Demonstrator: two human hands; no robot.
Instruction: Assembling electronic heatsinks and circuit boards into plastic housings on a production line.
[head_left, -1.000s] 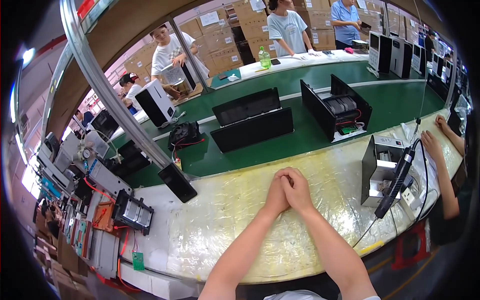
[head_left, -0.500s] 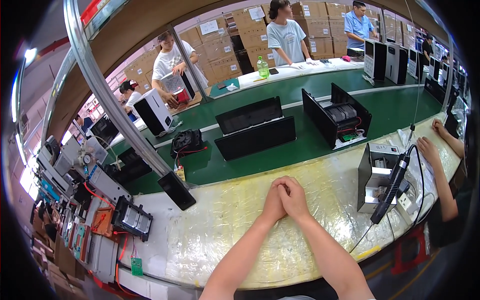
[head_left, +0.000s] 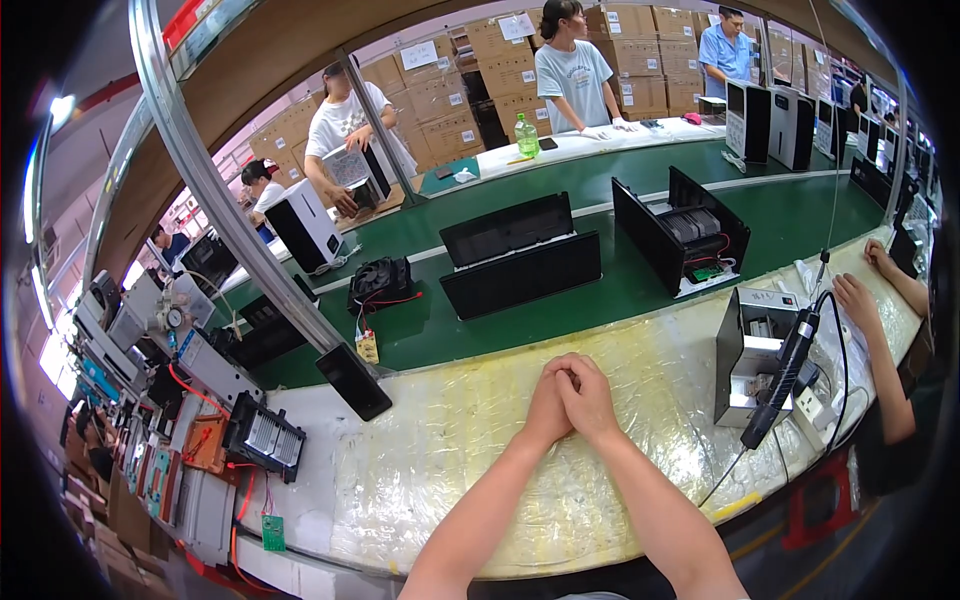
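Note:
My left hand point(head_left: 546, 405) and my right hand point(head_left: 591, 400) are clasped together on the plastic-covered bench point(head_left: 450, 450). Both have their fingers folded, the right one lapping over the left, and no object shows in them. Past my hands, on the green conveyor belt point(head_left: 520, 345), lie an opened black casing point(head_left: 520, 275) and a second black casing point(head_left: 690, 240) with wires and a circuit board inside. A dark phone point(head_left: 353, 382) leans at the foot of a metal post to my left.
A hanging electric screwdriver point(head_left: 783, 375) is beside a metal test box point(head_left: 745, 350) and a white socket point(head_left: 815, 408). At the right edge rest a co-worker's hands point(head_left: 856, 300). A black fan point(head_left: 380, 283) rides the belt. Left stands a fixture holding a heater-like part point(head_left: 265, 438).
The black casings and the fan have shifted slightly right along the belt. Across it, a red thing near a co-worker's hands no longer shows. My clasped hands have stayed put.

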